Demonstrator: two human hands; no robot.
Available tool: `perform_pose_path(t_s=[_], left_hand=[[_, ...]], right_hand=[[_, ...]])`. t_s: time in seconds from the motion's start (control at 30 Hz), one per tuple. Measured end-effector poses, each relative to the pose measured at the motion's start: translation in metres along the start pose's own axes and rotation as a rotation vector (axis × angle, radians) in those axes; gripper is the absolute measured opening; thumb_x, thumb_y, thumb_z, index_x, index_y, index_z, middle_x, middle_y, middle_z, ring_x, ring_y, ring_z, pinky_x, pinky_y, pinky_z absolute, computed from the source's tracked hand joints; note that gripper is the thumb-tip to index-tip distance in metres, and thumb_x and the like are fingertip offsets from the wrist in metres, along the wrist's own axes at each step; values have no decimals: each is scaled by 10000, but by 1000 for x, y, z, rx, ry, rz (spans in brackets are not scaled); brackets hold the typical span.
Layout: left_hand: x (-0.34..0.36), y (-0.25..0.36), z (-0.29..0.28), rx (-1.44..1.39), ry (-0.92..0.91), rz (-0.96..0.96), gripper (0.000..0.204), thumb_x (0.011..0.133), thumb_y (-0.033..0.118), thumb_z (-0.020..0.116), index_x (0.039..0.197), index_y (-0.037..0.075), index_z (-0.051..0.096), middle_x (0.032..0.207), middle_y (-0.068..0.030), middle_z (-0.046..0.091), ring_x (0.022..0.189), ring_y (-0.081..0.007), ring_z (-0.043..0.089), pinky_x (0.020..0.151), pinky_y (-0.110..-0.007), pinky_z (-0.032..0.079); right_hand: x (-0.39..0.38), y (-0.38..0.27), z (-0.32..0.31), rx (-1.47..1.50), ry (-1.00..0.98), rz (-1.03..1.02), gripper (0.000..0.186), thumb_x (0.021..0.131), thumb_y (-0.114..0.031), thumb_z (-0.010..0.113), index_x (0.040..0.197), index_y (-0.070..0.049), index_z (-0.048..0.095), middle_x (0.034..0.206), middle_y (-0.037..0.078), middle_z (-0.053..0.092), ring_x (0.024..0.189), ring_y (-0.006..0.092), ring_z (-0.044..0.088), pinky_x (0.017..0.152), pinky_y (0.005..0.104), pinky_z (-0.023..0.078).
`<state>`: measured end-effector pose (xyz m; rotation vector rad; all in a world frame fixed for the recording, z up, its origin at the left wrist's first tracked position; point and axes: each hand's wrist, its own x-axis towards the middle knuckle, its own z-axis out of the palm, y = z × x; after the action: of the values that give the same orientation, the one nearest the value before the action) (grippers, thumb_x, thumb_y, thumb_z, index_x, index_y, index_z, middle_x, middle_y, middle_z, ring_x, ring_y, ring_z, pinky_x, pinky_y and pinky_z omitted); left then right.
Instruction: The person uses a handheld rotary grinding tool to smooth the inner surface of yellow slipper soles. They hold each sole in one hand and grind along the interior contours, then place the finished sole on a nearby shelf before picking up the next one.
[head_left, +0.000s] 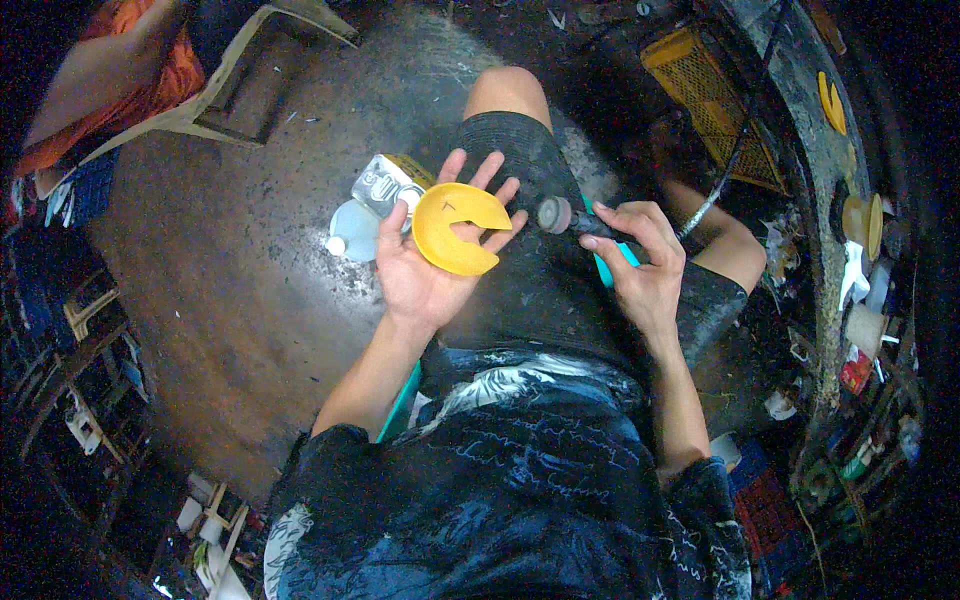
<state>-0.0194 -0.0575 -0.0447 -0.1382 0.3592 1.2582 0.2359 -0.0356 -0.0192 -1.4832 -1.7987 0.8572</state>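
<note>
A yellow round disc [435, 225] with a wide notch on its right side lies on the palm of my left hand [425, 290]. The fingers of that hand are spread behind it, and the thumb is at its left rim. Closed around a dark hand-held rotary grinder [588, 222] is my right hand [650, 265], and the tool's round grey-pink head [554, 214] points left toward the notch. A gap separates head and disc. From the right hand a thin hose [735, 150] runs up to the upper right.
Beyond my left hand, a clear bottle [355, 230] and a silver-and-yellow container [385, 183] stand on the brown floor [220, 290]. A person in orange cloth [165, 85] sits upper left. Upper right are a yellow crate [690, 85] and a ledge [815, 150] with another yellow piece [831, 103].
</note>
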Motion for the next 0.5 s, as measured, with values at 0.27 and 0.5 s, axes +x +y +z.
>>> perform_pose_path(t_s=[0.27, 0.5], left_hand=[[6, 10, 12, 480, 170, -137, 759, 1143, 567, 338, 1619, -19, 415, 1677, -273, 441, 1513, -436, 497, 1273, -526, 392], [9, 15, 15, 588, 198, -184, 771, 1140, 565, 357, 1583, -59, 449, 1614, -286, 519, 1485, -407, 538, 1237, -495, 447]], right_hand=[[2, 8, 10, 14, -127, -47, 364, 797, -81, 907, 1150, -42, 827, 1010, 110, 718, 967, 258, 703, 880, 363, 553], [5, 15, 18, -25, -175, -74, 377, 787, -127, 916, 1151, -71, 836, 989, 112, 718, 954, 263, 704, 864, 374, 560]])
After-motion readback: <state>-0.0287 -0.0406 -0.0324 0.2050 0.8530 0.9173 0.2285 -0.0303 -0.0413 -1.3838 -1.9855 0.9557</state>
